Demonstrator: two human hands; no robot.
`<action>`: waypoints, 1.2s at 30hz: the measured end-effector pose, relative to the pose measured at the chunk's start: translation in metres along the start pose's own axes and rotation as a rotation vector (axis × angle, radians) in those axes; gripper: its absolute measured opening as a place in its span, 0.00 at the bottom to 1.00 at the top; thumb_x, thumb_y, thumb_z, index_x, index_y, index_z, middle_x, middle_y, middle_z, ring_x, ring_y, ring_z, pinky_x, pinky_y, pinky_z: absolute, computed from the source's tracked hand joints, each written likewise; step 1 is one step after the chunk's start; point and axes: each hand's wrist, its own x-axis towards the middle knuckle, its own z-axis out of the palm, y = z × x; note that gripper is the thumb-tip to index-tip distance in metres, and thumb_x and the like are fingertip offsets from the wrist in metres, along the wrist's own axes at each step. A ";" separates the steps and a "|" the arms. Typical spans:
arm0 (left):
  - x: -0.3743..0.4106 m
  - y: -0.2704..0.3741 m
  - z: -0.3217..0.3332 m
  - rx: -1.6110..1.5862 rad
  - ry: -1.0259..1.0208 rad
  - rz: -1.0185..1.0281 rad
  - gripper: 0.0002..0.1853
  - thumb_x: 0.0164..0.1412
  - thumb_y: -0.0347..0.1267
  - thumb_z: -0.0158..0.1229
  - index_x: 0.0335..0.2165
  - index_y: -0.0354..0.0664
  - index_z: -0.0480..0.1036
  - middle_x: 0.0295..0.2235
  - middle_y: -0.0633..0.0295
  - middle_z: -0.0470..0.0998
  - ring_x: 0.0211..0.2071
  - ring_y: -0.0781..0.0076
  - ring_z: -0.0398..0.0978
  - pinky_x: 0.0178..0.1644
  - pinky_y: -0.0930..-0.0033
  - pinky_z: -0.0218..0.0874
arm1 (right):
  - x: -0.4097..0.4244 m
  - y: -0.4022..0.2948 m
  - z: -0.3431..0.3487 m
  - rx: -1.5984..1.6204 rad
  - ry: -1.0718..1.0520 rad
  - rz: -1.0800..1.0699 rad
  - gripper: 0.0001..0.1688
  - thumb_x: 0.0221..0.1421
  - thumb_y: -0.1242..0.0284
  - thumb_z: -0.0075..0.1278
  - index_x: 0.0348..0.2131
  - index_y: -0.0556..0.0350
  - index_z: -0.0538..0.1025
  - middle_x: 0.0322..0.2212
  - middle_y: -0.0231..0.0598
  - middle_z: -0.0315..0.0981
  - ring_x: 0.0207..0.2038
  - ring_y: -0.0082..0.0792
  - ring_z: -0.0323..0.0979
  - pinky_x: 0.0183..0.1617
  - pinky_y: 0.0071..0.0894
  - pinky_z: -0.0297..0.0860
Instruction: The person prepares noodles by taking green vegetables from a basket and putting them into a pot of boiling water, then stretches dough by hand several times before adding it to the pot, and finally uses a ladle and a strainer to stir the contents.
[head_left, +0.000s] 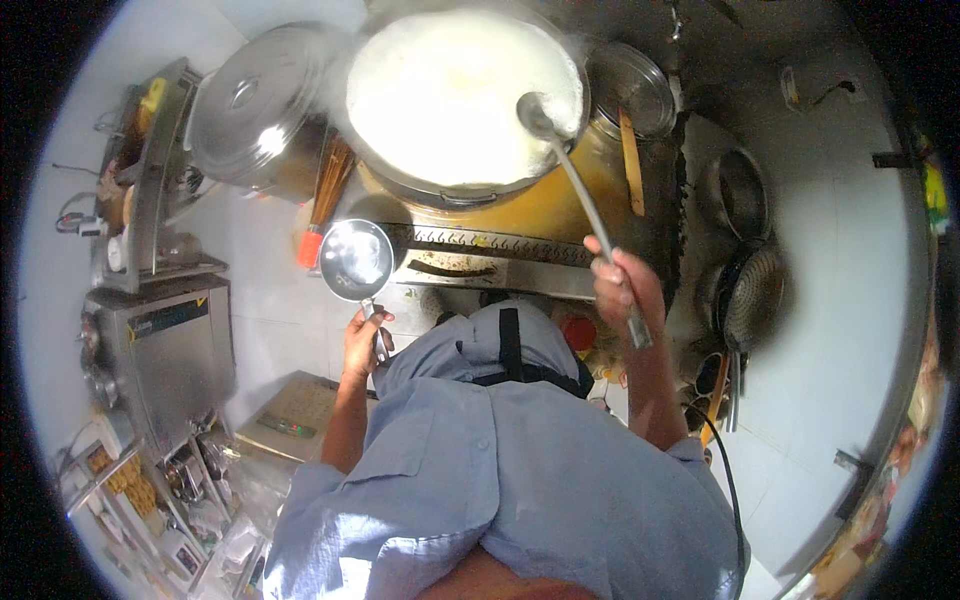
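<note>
My left hand (365, 337) grips the handle of a small metal saucepan (356, 260), which I hold level before me to the left of the big pot. Glare on the pan's inside hides whether it holds liquid. My right hand (628, 285) is closed around the long handle of a metal ladle (581, 180). The ladle's bowl lies over the right part of a large pot (469, 196), at the surface of a pale, frothy liquid (450, 97). Brightness washes out most of that surface.
A large lidded metal pot (247, 105) stands at the left, near a bundled bamboo brush (330, 187) with a red-bound end. A wooden stick (631, 161) leans against a smaller lidded pot (637, 82) on the stove (517, 247). A perforated strainer (754, 292) hangs on the right wall.
</note>
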 end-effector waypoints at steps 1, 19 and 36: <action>-0.001 0.002 -0.001 0.003 0.003 0.007 0.09 0.61 0.30 0.54 0.39 0.36 0.71 0.33 0.56 0.78 0.14 0.72 0.71 0.17 0.72 0.63 | 0.014 -0.013 0.005 -0.017 -0.055 0.015 0.21 0.68 0.67 0.36 0.53 0.62 0.64 0.23 0.29 0.62 0.15 0.19 0.59 0.13 0.21 0.60; -0.020 -0.004 0.008 0.114 0.216 -0.027 0.11 0.61 0.31 0.54 0.37 0.31 0.70 0.27 0.54 0.77 0.22 0.69 0.76 0.28 0.71 0.70 | 0.240 -0.116 0.064 -0.251 -0.244 0.190 0.08 0.63 0.69 0.42 0.37 0.55 0.68 0.23 0.27 0.65 0.18 0.22 0.64 0.21 0.26 0.65; -0.028 -0.005 0.014 0.307 0.365 -0.007 0.18 0.57 0.33 0.57 0.43 0.30 0.71 0.27 0.57 0.77 0.27 0.70 0.77 0.29 0.69 0.68 | 0.246 -0.026 0.143 -0.882 -0.111 0.178 0.06 0.62 0.72 0.45 0.31 0.54 0.66 0.21 0.32 0.65 0.17 0.22 0.61 0.19 0.25 0.60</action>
